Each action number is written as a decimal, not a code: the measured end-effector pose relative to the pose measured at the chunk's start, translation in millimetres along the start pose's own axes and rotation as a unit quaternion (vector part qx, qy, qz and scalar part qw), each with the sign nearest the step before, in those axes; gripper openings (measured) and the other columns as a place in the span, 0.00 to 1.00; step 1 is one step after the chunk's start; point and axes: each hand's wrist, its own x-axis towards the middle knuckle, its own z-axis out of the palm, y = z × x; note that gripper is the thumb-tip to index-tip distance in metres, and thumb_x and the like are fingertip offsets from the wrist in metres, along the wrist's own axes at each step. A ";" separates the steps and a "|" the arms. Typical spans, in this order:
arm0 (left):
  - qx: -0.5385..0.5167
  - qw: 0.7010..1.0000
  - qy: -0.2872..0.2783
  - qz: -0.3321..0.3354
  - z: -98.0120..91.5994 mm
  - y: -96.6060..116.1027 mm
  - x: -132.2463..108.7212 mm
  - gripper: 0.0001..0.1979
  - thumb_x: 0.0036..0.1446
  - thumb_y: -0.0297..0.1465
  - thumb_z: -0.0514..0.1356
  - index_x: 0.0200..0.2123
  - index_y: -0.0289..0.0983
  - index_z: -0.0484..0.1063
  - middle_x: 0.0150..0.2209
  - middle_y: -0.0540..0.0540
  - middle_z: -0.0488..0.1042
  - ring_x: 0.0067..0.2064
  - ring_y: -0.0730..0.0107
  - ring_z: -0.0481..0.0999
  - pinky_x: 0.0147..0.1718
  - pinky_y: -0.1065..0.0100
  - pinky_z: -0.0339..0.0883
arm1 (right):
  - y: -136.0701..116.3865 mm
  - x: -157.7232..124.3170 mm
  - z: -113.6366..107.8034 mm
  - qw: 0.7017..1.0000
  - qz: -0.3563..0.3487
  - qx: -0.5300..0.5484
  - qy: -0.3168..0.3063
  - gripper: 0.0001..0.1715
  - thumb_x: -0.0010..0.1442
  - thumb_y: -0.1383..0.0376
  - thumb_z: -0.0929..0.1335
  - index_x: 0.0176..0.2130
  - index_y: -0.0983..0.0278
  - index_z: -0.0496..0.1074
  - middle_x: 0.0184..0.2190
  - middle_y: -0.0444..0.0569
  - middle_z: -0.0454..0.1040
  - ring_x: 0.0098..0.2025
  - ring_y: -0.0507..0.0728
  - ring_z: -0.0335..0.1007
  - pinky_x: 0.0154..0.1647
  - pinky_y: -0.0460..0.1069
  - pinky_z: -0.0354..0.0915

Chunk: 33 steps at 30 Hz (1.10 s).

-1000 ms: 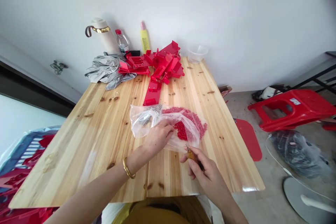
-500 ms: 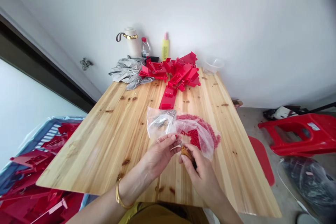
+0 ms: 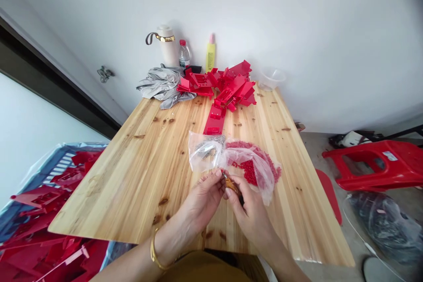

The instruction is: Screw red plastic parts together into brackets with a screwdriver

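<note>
Near the middle of the table, my right hand [image 3: 247, 205] is wrapped round the amber-brown handle of a screwdriver [image 3: 232, 184], whose short metal shaft points up and left. My left hand [image 3: 205, 196] meets it at the tip, thumb and fingers pinched together; whatever they hold there is too small and covered to make out. Just beyond both hands lies a clear plastic bag [image 3: 197, 158] with small silvery metal pieces [image 3: 211, 145]. To its right, another clear bag [image 3: 264, 176] holds many small red pieces [image 3: 253, 172].
Red plastic parts [image 3: 231, 88] are piled at the back of the wooden table [image 3: 132, 185], beside a grey cloth [image 3: 161, 83], white flask [image 3: 169, 48], bottle [image 3: 184, 55], yellow tube [image 3: 210, 55] and clear bowl [image 3: 271, 79]. A blue basket [image 3: 66, 158] of red parts stands left, a red stool [image 3: 380, 165] right.
My hands stay joined at the screwdriver tip, and the left fingers have drawn in closer round it. The whole view has shifted slightly.
</note>
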 end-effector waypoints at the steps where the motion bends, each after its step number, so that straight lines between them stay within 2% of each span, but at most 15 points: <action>1: 0.001 1.000 -0.002 0.001 -0.1 0.0 -0.5 0.08 0.53 0.32 0.71 0.34 0.35 0.79 0.36 0.46 0.78 0.39 0.69 0.76 0.39 0.68 0.69 | -0.6 0.8 0.0 1.000 0.001 -0.002 -0.001 0.15 0.69 0.66 0.61 0.54 0.63 0.67 0.46 0.53 0.79 0.46 0.58 0.77 0.46 0.50 0.73; 5: 0.001 1.000 -0.004 0.001 -0.4 0.5 -1.4 0.07 0.54 0.32 0.70 0.34 0.35 0.78 0.35 0.46 0.77 0.37 0.69 0.75 0.34 0.69 0.69 | -4.4 3.9 -1.0 1.000 0.006 -0.009 0.003 0.14 0.69 0.65 0.61 0.52 0.63 0.68 0.42 0.53 0.79 0.43 0.58 0.78 0.44 0.50 0.73; 11: -0.016 1.000 0.020 0.007 -1.6 1.2 -1.3 0.06 0.53 0.30 0.70 0.34 0.35 0.79 0.38 0.45 0.79 0.41 0.69 0.76 0.46 0.67 0.71 | -10.6 6.4 -0.8 0.999 0.016 -0.027 -0.006 0.13 0.69 0.65 0.61 0.50 0.63 0.69 0.36 0.51 0.79 0.38 0.58 0.78 0.39 0.49 0.72; 16: 0.017 1.000 0.016 0.011 -5.0 1.1 0.2 0.06 0.53 0.31 0.70 0.35 0.36 0.79 0.38 0.47 0.79 0.40 0.70 0.77 0.47 0.67 0.70 | -11.2 8.2 1.9 0.999 0.003 -0.032 0.000 0.14 0.69 0.65 0.61 0.51 0.62 0.69 0.41 0.53 0.80 0.44 0.60 0.79 0.42 0.51 0.73; 18: 0.051 0.998 0.010 0.036 -8.8 2.3 2.6 0.07 0.54 0.34 0.70 0.35 0.37 0.79 0.38 0.48 0.79 0.41 0.70 0.77 0.48 0.66 0.70 | -10.0 7.4 1.9 1.000 -0.002 -0.028 -0.005 0.14 0.69 0.65 0.61 0.52 0.62 0.69 0.42 0.54 0.80 0.45 0.60 0.79 0.44 0.51 0.73; 20: 0.112 0.989 0.018 0.093 -13.6 5.3 4.9 0.08 0.55 0.36 0.69 0.36 0.38 0.78 0.38 0.48 0.79 0.42 0.68 0.77 0.48 0.64 0.70 | -8.6 5.0 0.6 0.999 0.003 -0.027 -0.016 0.14 0.69 0.64 0.61 0.52 0.62 0.69 0.41 0.53 0.80 0.43 0.59 0.79 0.43 0.51 0.73; 22: 0.206 0.963 0.036 0.170 -18.3 10.6 5.3 0.08 0.57 0.36 0.67 0.36 0.38 0.78 0.39 0.47 0.79 0.43 0.67 0.76 0.49 0.63 0.69 | -7.6 1.5 -2.1 0.999 0.018 -0.031 -0.027 0.14 0.69 0.64 0.61 0.52 0.62 0.68 0.40 0.52 0.80 0.39 0.58 0.79 0.41 0.50 0.73; 23: 0.262 0.941 0.043 0.211 -20.1 13.6 4.6 0.07 0.58 0.36 0.67 0.37 0.39 0.78 0.39 0.47 0.79 0.43 0.67 0.76 0.50 0.63 0.68 | -7.6 -0.3 -3.9 0.999 0.024 -0.033 -0.030 0.13 0.69 0.63 0.61 0.52 0.62 0.68 0.38 0.51 0.80 0.37 0.58 0.78 0.40 0.50 0.73; 27: 0.461 0.818 0.024 0.343 -22.8 24.0 -2.3 0.04 0.61 0.32 0.63 0.39 0.39 0.78 0.40 0.46 0.77 0.46 0.65 0.75 0.51 0.62 0.66 | -10.2 -4.2 -10.9 0.999 0.023 -0.037 -0.032 0.13 0.70 0.62 0.62 0.51 0.61 0.69 0.35 0.48 0.79 0.34 0.55 0.77 0.35 0.47 0.71; 30: 0.532 0.747 -0.003 0.399 -22.0 26.1 -5.8 0.05 0.63 0.28 0.61 0.40 0.40 0.77 0.39 0.45 0.77 0.46 0.64 0.74 0.50 0.61 0.67 | -12.5 -3.2 -13.4 0.999 0.004 -0.040 -0.035 0.13 0.70 0.62 0.62 0.50 0.61 0.69 0.34 0.48 0.79 0.34 0.55 0.76 0.36 0.47 0.71; 33: 0.561 0.705 -0.013 0.434 -22.1 25.6 -5.3 0.06 0.62 0.25 0.61 0.40 0.41 0.77 0.39 0.45 0.78 0.46 0.63 0.75 0.49 0.60 0.69 | -12.4 -1.8 -13.3 0.998 -0.001 -0.043 -0.042 0.13 0.69 0.62 0.62 0.50 0.61 0.70 0.34 0.48 0.79 0.34 0.56 0.76 0.38 0.48 0.71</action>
